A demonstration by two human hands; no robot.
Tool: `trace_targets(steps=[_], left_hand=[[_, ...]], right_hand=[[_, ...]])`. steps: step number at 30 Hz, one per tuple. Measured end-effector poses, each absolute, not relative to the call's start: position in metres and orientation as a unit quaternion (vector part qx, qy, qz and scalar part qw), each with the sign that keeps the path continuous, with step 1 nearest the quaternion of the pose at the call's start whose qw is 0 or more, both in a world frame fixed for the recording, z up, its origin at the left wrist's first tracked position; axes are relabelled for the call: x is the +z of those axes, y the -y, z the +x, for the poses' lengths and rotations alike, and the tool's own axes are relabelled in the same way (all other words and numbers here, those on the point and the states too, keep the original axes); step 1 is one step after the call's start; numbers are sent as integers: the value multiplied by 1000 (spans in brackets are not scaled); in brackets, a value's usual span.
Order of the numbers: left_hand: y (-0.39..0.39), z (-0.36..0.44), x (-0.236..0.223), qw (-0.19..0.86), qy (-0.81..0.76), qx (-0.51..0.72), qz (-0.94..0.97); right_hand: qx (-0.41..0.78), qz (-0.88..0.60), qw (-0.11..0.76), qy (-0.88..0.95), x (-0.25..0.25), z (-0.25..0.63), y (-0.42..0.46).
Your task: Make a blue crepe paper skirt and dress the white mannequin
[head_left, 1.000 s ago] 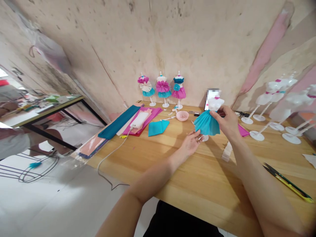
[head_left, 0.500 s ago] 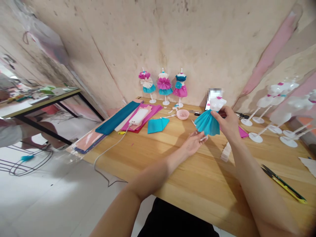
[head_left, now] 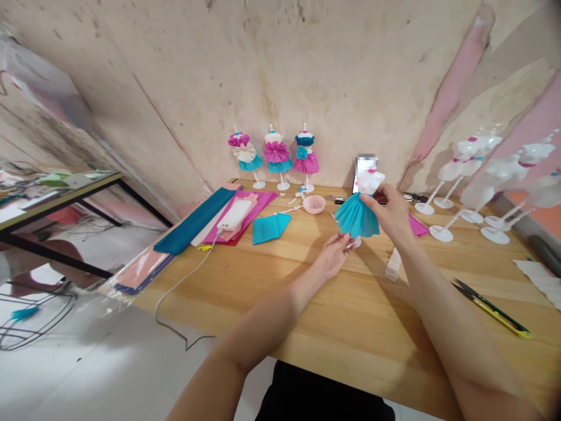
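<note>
A small white dress-form mannequin (head_left: pixel 369 180) with a pleated turquoise crepe-paper skirt (head_left: pixel 357 215) is held up over the table. My right hand (head_left: pixel 391 211) is closed at its waist, thumb pressing on the skirt's top edge. Below the hem, my left hand (head_left: pixel 335 254) has its fingers curled around the lower part of the stand, beside the white base (head_left: pixel 357 241); the pole is hidden by the skirt. A folded turquoise paper piece (head_left: pixel 270 228) lies to the left, and a pink bowl (head_left: pixel 314 204) with small bits in it sits behind my left hand.
Three dressed mannequins (head_left: pixel 277 153) stand along the wall, with several plain ones (head_left: pixel 471 155) at right. A phone (head_left: pixel 364 166) leans at the back. Crepe sheets (head_left: pixel 197 222) and a white power bank (head_left: pixel 237 213) lie left. Yellow-handled thread snips (head_left: pixel 493 309) and a clear strip (head_left: pixel 393 265) lie right.
The view has turned slightly to the right, so the table's objects appear further left. Both hands keep their hold on the mannequin, with barely any change in pose.
</note>
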State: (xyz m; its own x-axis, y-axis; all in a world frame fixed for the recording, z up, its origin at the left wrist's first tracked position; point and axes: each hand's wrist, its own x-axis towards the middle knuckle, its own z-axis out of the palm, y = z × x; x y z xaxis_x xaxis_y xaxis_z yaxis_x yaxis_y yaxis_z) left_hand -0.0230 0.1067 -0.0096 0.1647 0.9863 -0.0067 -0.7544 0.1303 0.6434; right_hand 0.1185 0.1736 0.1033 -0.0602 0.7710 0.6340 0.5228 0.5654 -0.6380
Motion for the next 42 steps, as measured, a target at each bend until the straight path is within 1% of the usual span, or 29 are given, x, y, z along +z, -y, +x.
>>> trace_targets(steps=[5,10,16,21,27,30,32,36,42], left_hand=[[-103,-16,-9,727,-221,584,285],[-113,-8,-3,720,-234,598,262],[-119,-6,-10,698,-256,621,246],[-121,-7,-10,668,-265,650,249],[-113,0,-13,604,-301,670,309],[-104,3,-16,618,-296,645,339],[-98,5,-15,649,-275,625,336],[-95,6,-3,712,-240,597,281],[-102,13,18,737,-227,598,218]], right_hand=[[118,-449,520,717,103,119,-173],[119,-445,522,718,102,119,-174],[119,-443,522,719,102,118,-174],[118,-445,523,717,102,117,-174],[116,-452,514,720,103,117,-172],[121,-452,510,722,104,119,-172],[126,-451,509,722,105,119,-173],[134,-452,503,724,106,120,-173],[137,-452,504,723,105,120,-175]])
